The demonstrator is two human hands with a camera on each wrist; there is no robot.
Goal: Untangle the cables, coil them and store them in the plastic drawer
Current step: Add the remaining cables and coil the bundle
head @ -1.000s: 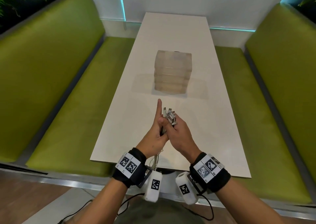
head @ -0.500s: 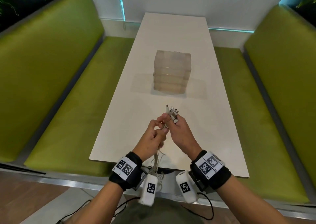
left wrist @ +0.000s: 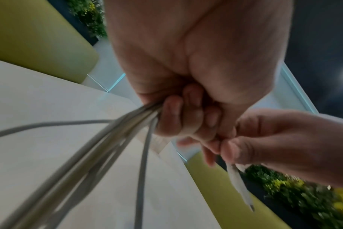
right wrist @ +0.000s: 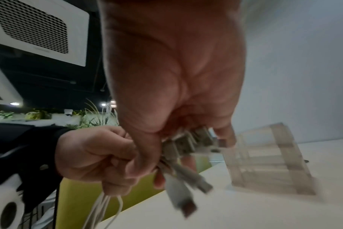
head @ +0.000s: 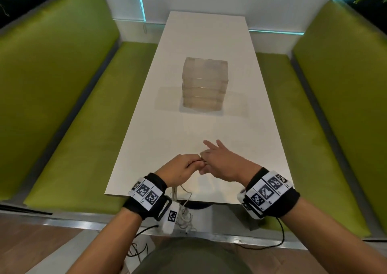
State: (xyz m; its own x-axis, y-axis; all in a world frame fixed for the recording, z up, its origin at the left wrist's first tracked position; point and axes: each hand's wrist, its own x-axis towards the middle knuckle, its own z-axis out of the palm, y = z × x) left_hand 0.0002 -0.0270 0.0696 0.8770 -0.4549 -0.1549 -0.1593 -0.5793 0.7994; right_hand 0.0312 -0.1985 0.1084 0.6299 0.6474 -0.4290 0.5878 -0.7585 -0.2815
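Green benches (head: pixel 62 110) flank the table (head: pixel 205 33), plastic drawer (head: pixel 204 85) midway.

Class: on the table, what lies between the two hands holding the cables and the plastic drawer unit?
Only bare white table between the hands and the drawer unit; the head view shows it.

Black wristbands (head: pixel 146 196) (with checkered marker tags) carry white wrist cameras (head: pixel 170 218).

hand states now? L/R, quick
Left hand: closed around the bundle of white cables.
Right hand: thumb and lower fingers hold the cables' plug ends; two fingers stick out.
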